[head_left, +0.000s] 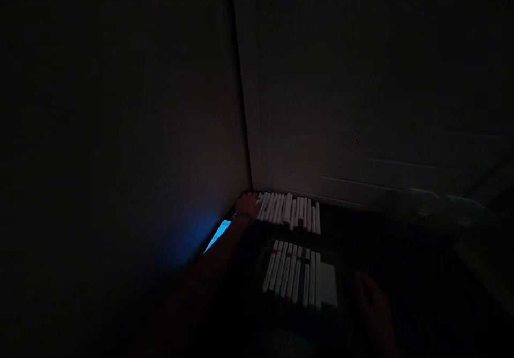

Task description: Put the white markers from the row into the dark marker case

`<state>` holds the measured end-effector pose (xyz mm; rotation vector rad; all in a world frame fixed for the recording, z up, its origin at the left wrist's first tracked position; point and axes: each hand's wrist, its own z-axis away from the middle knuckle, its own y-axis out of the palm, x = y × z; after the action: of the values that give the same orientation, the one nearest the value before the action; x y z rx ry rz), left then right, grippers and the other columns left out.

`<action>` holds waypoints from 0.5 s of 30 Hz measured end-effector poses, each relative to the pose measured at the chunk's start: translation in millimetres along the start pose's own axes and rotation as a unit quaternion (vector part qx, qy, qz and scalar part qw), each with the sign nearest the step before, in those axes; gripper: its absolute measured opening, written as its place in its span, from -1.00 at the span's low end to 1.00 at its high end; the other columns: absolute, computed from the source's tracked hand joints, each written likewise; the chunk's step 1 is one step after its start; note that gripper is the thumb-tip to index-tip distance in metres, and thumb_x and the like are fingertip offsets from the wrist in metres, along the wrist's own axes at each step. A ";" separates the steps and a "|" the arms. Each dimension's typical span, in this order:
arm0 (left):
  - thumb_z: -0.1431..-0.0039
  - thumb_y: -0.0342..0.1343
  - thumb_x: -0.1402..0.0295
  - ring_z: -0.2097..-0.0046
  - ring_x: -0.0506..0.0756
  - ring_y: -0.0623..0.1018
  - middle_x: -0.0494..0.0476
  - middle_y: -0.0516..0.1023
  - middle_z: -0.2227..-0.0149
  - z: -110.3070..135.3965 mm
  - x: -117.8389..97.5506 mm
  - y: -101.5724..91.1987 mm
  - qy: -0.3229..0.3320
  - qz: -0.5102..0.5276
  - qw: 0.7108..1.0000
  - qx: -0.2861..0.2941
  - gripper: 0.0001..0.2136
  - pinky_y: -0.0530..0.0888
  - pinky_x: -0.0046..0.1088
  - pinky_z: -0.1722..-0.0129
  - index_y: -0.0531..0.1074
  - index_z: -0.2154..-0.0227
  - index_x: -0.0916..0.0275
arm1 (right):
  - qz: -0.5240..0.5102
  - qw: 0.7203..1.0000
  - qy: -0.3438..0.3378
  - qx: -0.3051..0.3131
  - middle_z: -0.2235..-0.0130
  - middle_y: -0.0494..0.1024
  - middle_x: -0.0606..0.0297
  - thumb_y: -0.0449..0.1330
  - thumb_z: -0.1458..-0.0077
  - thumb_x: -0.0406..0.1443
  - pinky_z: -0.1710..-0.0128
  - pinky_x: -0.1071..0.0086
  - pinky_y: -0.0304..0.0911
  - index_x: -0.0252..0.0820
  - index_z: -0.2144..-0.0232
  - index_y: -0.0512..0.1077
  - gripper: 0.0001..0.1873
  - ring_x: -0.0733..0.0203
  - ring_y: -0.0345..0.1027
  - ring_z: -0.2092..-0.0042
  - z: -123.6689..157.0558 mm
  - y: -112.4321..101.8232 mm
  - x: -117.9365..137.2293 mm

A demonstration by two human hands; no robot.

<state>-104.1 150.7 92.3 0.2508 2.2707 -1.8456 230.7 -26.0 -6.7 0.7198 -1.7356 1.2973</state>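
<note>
The scene is very dark. My left hand (pixel 248 205) reaches to the far left end of a row of white markers (pixel 287 209), its fingers at the leftmost ones. Whether it grips one is too dark to see. Nearer to me lies a clear tray (pixel 339 277) holding several more white markers (pixel 292 272) side by side, some with red, green or dark bands. A pale rectangle (pixel 329 284) fills the tray's right part. Just right of the tray is my right hand (pixel 372 299), dim, with loosely bent fingers apart and nothing visible in them.
A lit phone-like screen (pixel 218 235) glows blue beside my left forearm, near the left wall (pixel 160 149). Behind the marker row rises a pale wall (pixel 321 106). On the dark surface at the right sits a crumpled, clear plastic-looking thing (pixel 437 205).
</note>
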 end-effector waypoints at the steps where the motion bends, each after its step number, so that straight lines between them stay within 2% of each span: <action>1: -0.15 -0.09 0.23 0.07 0.19 0.39 0.23 0.45 0.16 13.4 -12.2 5.1 0.009 0.000 1.000 -0.005 -0.76 0.31 -0.26 0.10 0.36 0.26 0.25 | 0.003 1.000 0.003 0.000 0.19 0.51 0.20 -0.02 -0.06 0.02 0.25 0.34 0.31 -0.10 0.25 0.43 -0.58 0.10 0.40 0.20 0.4 -0.5 0.5; 2: -0.15 -0.09 0.21 0.04 0.21 0.37 0.22 0.43 0.13 29.5 -25.5 12.7 0.024 0.002 1.000 -0.017 -0.75 0.30 -0.23 0.08 0.36 0.24 0.23 | 0.007 1.000 0.003 -0.001 0.19 0.52 0.20 -0.02 -0.06 0.02 0.26 0.35 0.30 -0.10 0.25 0.43 -0.58 0.10 0.40 0.20 0.6 -1.0 0.7; 5: -0.14 -0.07 0.14 0.03 0.22 0.36 0.20 0.41 0.12 83.1 -62.7 42.3 0.142 0.032 0.986 -0.086 -0.75 0.33 -0.16 0.10 0.36 0.20 0.10 | 0.020 1.000 -0.011 0.003 0.18 0.51 0.20 -0.02 -0.07 0.00 0.24 0.35 0.28 -0.12 0.26 0.44 -0.58 0.10 0.39 0.19 0.3 -1.8 0.0; 6: -0.14 -0.06 0.14 0.04 0.21 0.37 0.18 0.40 0.11 97.4 -70.6 50.7 0.167 0.043 0.981 -0.086 -0.75 0.35 -0.17 0.12 0.36 0.18 0.07 | 0.022 1.000 -0.016 0.004 0.18 0.51 0.19 -0.03 -0.07 0.00 0.22 0.35 0.28 -0.13 0.26 0.44 -0.58 0.10 0.39 0.18 0.2 -2.0 -0.1; 8: -0.15 -0.06 0.17 0.05 0.21 0.37 0.16 0.39 0.10 111.3 -75.7 59.7 0.172 0.044 0.981 -0.075 -0.78 0.38 -0.18 0.16 0.37 0.21 0.07 | 0.022 1.000 -0.020 0.006 0.19 0.51 0.18 -0.03 -0.08 0.00 0.22 0.35 0.27 -0.15 0.26 0.44 -0.58 0.10 0.39 0.18 0.3 -2.4 0.4; 9: -0.16 -0.06 0.19 0.02 0.21 0.35 0.16 0.37 0.06 109.5 -72.5 59.8 0.164 0.032 0.984 -0.068 -0.78 0.37 -0.18 0.13 0.37 0.19 0.09 | 0.020 1.000 -0.020 0.007 0.20 0.52 0.17 -0.04 -0.08 0.00 0.22 0.35 0.27 -0.16 0.26 0.44 -0.57 0.10 0.39 0.19 0.5 -2.5 0.9; 11: -0.16 -0.07 0.26 -0.02 0.24 0.31 0.19 0.33 0.02 89.6 -57.1 52.3 0.138 0.017 0.988 -0.069 -0.77 0.33 -0.17 0.07 0.35 0.16 0.18 | 0.014 1.000 -0.017 0.006 0.21 0.52 0.16 -0.05 -0.08 0.01 0.24 0.36 0.27 -0.17 0.27 0.44 -0.55 0.10 0.39 0.20 0.9 -2.7 2.0; 13: -0.19 -0.12 0.35 -0.05 0.21 0.28 0.21 0.26 -0.04 56.3 -34.6 39.0 0.094 -0.029 0.994 -0.051 -0.75 0.28 -0.20 0.01 0.31 0.10 0.23 | 0.008 1.000 -0.014 0.004 0.22 0.52 0.16 -0.04 -0.07 0.02 0.26 0.37 0.28 -0.17 0.27 0.44 -0.54 0.10 0.40 0.21 0.9 -2.5 2.2; 15: -0.17 -0.11 0.42 -0.04 0.22 0.29 0.29 0.27 -0.03 21.0 -11.0 25.2 0.075 -0.045 0.995 -0.038 -0.75 0.31 -0.22 0.05 0.30 0.10 0.27 | 0.003 1.000 -0.014 0.001 0.22 0.52 0.16 -0.03 -0.05 0.05 0.27 0.37 0.28 -0.16 0.28 0.45 -0.53 0.09 0.40 0.21 0.2 -1.7 1.5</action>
<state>-85.9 135.3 67.2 0.2885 2.4869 -1.8353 231.3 -26.7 -4.7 0.7377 -1.7605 1.2998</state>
